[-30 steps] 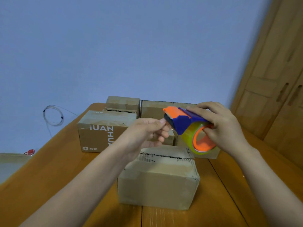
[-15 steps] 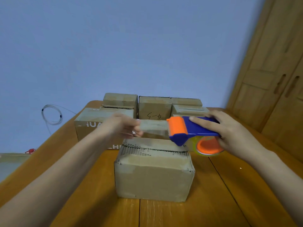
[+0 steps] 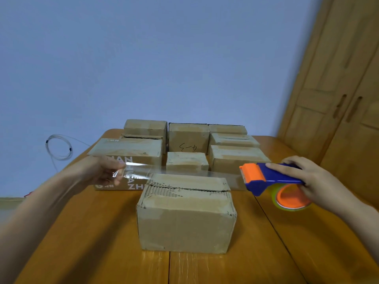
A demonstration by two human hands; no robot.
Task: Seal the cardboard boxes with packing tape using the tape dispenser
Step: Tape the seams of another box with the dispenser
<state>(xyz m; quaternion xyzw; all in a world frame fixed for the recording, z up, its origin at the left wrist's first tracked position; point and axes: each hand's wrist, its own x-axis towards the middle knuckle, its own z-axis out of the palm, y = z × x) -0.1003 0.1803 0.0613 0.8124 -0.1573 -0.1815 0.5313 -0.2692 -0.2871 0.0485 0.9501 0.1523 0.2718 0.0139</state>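
Your left hand (image 3: pixel 98 173) pinches the clear tape strip (image 3: pixel 180 174); your right hand (image 3: pixel 305 181) grips the blue-and-orange plastic dispenser (image 3: pixel 266 178). Next, lower it onto the nearest brown cardboard box's (image 3: pixel 185 218) seam.

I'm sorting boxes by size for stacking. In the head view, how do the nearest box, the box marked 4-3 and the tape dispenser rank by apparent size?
1. Nearest box, clearly largest, though nearness inflates it.
2. Tape dispenser and box marked 4-3 look alike; the dispenser is nearer, so unranked.
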